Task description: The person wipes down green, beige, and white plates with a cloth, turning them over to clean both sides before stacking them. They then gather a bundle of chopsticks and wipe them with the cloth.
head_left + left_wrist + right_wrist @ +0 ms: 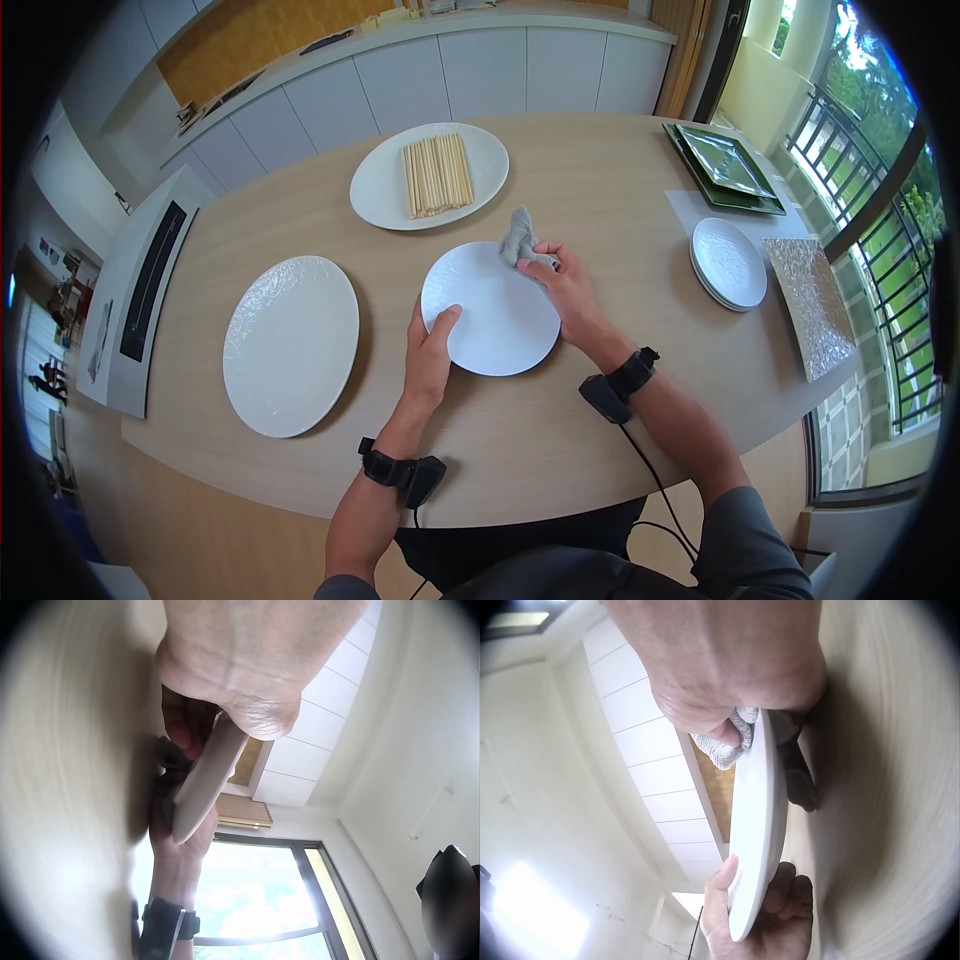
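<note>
A round white plate (490,320) is held off the table between both hands. The left hand (430,355) grips its left edge, thumb on the upper face and fingers underneath, as the right wrist view also shows. At the plate's upper right edge, the right hand (572,295) pinches a grey cloth (518,240) against the rim. In the right wrist view the cloth (724,750) bunches under the thumb on the plate's face (751,817), with other fingers behind the plate. Seen from the left wrist, the plate (206,784) is nearly edge-on.
On the table (600,430), an oval white plate (290,345) lies left and another oval plate (375,185) bearing wooden sticks (437,175) lies behind. At right are stacked small white plates (728,263), green square plates (725,160) and a silvery rectangular tray (810,305).
</note>
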The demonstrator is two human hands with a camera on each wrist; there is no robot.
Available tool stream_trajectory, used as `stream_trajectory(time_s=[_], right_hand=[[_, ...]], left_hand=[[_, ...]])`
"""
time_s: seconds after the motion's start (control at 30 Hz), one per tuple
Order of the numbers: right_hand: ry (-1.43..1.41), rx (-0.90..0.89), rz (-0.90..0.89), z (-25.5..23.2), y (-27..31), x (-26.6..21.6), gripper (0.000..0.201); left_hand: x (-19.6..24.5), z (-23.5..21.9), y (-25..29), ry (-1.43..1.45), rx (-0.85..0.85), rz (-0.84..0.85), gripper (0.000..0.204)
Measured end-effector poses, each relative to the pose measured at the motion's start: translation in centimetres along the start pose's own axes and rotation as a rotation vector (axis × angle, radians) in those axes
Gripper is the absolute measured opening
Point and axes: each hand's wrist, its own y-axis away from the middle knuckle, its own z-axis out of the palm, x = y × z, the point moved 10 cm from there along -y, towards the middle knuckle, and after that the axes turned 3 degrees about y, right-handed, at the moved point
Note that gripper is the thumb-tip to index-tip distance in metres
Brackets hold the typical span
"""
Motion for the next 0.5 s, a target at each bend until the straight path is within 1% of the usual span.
stream_trajectory(time_s=[0.5], right_hand=[[0.007,0.006,-0.013,-0.16,-0.13,0.1,0.04]], left_hand=[[-0.45,-0.24,-0.11,0.011,0.011,0.001,0.045]])
